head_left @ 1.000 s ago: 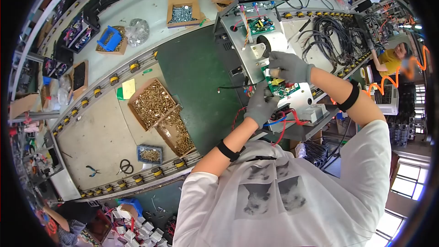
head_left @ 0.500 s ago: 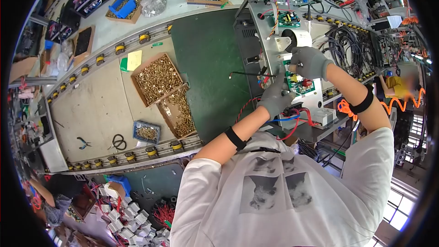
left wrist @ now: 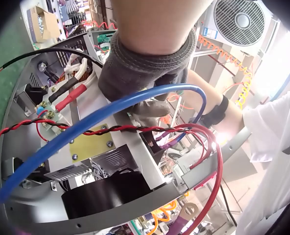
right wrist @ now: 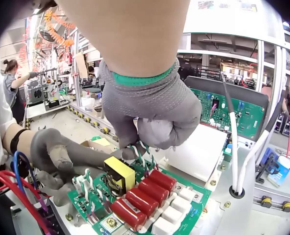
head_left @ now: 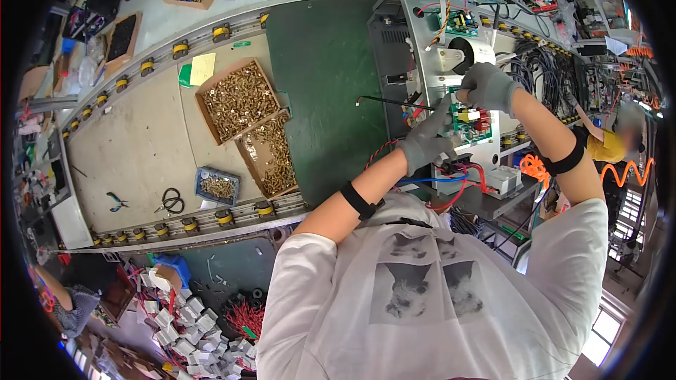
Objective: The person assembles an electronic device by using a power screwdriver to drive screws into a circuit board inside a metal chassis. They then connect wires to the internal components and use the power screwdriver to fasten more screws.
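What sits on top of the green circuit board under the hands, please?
A yellow transformer, red capacitors and white blocks stand on the green circuit board. The right hand pinches thin wires above it, hiding whatever lies beneath its fingers.

Two cardboard boxes (head_left: 222, 78) of brass screws (head_left: 241, 102) (adjoining); scissors (head_left: 171, 201) beside pliers (head_left: 114, 202).

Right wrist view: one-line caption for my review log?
Gloved right hand pinches thin wires above a green circuit board; gloved left hand touches its edge.
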{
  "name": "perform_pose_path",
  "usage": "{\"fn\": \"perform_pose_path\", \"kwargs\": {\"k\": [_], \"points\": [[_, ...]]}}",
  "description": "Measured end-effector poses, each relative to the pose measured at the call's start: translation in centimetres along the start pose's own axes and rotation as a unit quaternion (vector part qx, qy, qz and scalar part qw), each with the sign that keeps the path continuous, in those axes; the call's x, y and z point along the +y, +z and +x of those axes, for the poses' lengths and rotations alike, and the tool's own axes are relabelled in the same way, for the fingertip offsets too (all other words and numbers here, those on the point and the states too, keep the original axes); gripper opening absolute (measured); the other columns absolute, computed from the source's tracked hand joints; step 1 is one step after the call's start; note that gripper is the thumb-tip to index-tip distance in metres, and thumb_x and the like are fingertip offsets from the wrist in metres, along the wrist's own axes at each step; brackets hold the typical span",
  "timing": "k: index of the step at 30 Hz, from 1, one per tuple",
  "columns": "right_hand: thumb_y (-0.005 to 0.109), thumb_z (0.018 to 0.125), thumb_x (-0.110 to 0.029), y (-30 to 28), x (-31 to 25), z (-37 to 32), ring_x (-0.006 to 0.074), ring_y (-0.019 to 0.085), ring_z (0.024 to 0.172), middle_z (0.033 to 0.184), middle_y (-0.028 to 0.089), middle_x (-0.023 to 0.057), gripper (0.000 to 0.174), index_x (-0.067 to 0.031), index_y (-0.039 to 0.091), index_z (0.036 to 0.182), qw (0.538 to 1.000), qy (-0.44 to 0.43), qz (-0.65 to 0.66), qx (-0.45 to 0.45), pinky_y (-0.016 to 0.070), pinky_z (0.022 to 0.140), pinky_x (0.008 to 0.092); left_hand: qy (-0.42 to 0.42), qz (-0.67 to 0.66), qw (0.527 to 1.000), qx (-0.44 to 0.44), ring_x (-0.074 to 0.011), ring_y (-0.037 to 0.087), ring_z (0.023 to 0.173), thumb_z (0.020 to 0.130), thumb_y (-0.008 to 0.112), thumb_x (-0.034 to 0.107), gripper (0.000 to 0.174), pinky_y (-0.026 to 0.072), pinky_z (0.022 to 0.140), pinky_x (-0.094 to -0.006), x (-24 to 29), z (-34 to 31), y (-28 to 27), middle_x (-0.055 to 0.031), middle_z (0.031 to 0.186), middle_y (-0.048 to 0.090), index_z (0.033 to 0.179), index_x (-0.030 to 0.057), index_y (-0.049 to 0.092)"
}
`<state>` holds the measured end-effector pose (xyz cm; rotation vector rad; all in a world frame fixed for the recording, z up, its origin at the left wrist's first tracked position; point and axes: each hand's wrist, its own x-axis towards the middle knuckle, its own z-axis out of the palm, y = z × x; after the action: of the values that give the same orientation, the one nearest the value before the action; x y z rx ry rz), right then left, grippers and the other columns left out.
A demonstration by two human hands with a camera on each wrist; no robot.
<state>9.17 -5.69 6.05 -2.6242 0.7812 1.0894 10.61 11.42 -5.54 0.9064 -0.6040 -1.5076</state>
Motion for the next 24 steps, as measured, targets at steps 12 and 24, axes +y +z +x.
{"fn": "perform_pose_path", "kwargs": {"k": [12, 24], "points": [[0.061, 0.075, -0.029, 0.1, -0.1, -0.6, 0.0277, 0.064, 0.067, 0.068, 0.064, 0.0155, 0.026, -0.0044, 0.069, 0.079, 0.998, 0.009, 0.066, -0.009, 0.0497, 0.068, 0.0357, 0.084, 0.073, 0.994, 0.006, -0.0158, 0.066, 0.073, 0.084, 0.057, 0.005, 0.087, 0.0527, 0.053, -0.0251, -2.0, 1.4, -0.5, -0.0219, 0.138, 0.036, 0.145, 0.013, -0.005], [0.062, 0.074, -0.032, -0.5, -1.3, 0.3, 0.028, 0.065, 0.074, 0.074, 0.066, 0.0145, 0.028, -0.0058, 0.07, 0.079, 0.997, 0.022, -0.066, -0.03, 0.0502, 0.072, 0.0362, 0.029, -0.031, 0.998, -0.052, -0.0161, 0.066, 0.072, 0.083, 0.055, 0.003, 0.089, 0.0536, 0.053, -0.0246, -0.8, 0.7, -1.0, -0.0197, 0.138, 0.037, 0.145, 0.0161, -0.007]]}}
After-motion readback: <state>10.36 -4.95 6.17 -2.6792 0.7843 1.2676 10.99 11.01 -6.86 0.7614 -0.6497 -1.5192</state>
